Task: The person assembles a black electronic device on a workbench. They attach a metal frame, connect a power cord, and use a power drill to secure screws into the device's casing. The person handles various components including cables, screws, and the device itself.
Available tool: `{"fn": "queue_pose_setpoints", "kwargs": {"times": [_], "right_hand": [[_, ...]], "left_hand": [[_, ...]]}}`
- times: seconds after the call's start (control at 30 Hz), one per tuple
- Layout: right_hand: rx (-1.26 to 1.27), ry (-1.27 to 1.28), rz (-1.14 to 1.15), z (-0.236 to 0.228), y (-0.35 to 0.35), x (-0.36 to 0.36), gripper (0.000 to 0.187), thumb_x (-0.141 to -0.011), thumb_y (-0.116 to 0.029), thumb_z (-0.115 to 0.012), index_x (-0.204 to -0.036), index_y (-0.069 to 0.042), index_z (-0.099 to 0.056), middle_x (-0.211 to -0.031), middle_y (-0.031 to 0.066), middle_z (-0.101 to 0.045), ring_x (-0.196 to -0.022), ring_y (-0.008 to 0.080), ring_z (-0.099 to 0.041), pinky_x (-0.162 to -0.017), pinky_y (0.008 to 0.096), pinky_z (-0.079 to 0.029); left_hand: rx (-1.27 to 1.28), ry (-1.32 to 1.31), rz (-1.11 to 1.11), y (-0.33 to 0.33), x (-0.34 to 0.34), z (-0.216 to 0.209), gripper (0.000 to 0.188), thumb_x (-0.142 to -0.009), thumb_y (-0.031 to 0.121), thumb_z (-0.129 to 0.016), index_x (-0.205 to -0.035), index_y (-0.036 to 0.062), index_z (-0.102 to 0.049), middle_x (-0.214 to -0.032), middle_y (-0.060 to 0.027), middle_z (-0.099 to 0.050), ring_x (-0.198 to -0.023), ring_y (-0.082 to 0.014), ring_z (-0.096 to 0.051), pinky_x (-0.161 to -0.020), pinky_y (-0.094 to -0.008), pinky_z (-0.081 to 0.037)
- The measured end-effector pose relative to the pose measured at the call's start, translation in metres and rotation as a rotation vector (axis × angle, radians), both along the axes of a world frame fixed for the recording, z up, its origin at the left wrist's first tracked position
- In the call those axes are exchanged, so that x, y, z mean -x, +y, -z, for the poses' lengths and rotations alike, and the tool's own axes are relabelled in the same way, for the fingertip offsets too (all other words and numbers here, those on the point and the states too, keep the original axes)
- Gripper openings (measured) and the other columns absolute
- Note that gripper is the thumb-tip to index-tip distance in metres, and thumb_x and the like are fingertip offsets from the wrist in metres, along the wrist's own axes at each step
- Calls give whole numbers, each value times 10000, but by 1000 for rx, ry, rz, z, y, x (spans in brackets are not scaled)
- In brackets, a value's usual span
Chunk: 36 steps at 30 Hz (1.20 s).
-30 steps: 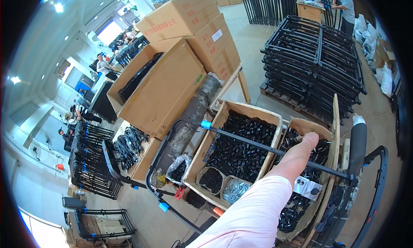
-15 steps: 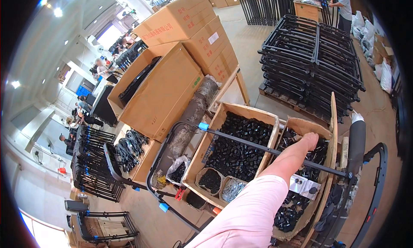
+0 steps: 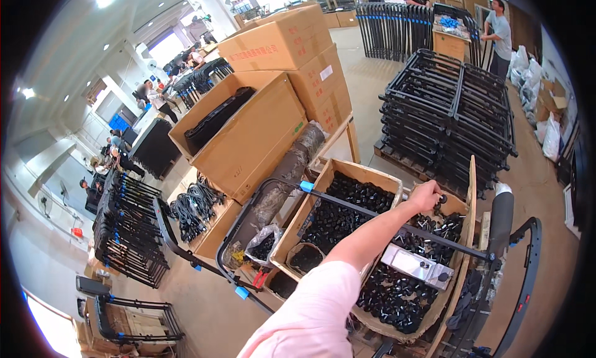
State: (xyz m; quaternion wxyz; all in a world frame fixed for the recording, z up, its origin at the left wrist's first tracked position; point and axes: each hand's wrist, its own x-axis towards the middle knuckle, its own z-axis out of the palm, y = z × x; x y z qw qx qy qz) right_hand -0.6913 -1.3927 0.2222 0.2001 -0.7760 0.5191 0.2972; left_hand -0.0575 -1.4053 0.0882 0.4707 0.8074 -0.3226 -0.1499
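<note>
Hands: left hand (image 3: 425, 196) fingers look closed in a pinch on a black knob (image 3: 442, 198), though the grip is partly hidden. Right hand out of frame, can't tell its state. Knob sits at the fingertips, over the far end of the right carton (image 3: 456, 205), beyond the black bar (image 3: 462, 247) that crosses above both bins.

To do this pick well, I'd take one piece only, grip the body firmly, and lift clear of carton wall and bar before pulling back. The pile looks loose and tangled, so neighbours could come along.

Containers, near to far:
- Right carton: loose black parts (image 3: 397, 299), many with shiny metal ends. A silver block (image 3: 406, 263) lies on top of them.
- Left carton (image 3: 366, 175): black caps (image 3: 338, 218), plus a round tub (image 3: 289, 256) of small dark bits in its near corner.
- Clear bag (image 3: 277, 232), beside the left carton: small black pieces.
- Tabletop farther left: coiled cables (image 3: 195, 203).
- Open brown box (image 3: 248, 156) behind: one long black part (image 3: 217, 119).
- Sealed cartons (image 3: 276, 44) stacked past that, contents unseen.
</note>
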Motion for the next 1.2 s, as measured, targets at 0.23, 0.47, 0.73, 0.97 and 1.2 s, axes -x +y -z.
{"fn": "queue_pose_setpoints", "kwargs": {"times": [0.23, 0.47, 0.73, 0.97, 1.2], "right_hand": [[68, -408, -106, -63, -2, -78, 626, -1064, -501, -610, -1509, -64, -561, -1349, 238, -687, -1170, 414, -676, -968, 492, -547], [-62, -1033, -259, -35, 86, -177, 517, -1027, -294, -730, -1468, -50, -615, -1364, 189, -690, -1168, 315, -689, -934, 427, -563], [-101, -1180, -251, 23, 198, -182, 258, -1016, -226, -696, -1168, -19, -719, -1097, 168, -718, -935, 304, -698, -806, 421, -560], [-71, -1196, -119, 64, 243, -183, 219, -887, -3, -691, -1105, 17, -700, -1078, 75, -645, -851, 152, -613, -733, 290, -522], [-43, -1045, -174, 54, 258, -192, 367, -900, -39, -727, -1255, 41, -679, -1053, 54, -701, -891, 110, -618, -816, 288, -535]], "left_hand": [[427, 586, 198, 112, 100, -65, 209, -1061, 190, -671, -1178, 27, -609, -1028, -57, -682, -882, -171, -688, -786, -338, -620], [373, 1020, 437, 228, 267, -63, 176, -1105, 183, -592, -1202, 38, -576, -1075, -61, -643, -923, -163, -682, -756, -346, -639], [392, 1234, 155, 348, 321, -38, 193, -1121, 200, -567, -1254, 63, -594, -1077, -9, -619, -917, -101, -625, -675, -279, -622], [383, 1321, -59, 447, 310, -17, 389, -1151, 338, -513, -1348, 22, -626, -1129, -33, -676, -869, -117, -666, -726, -270, -611], [261, 1153, 153, 540, 312, -51, 419, -1142, 348, -524, -1378, 11, -603, -1087, -65, -710, -809, -123, -678, -713, -280, -567]]}}
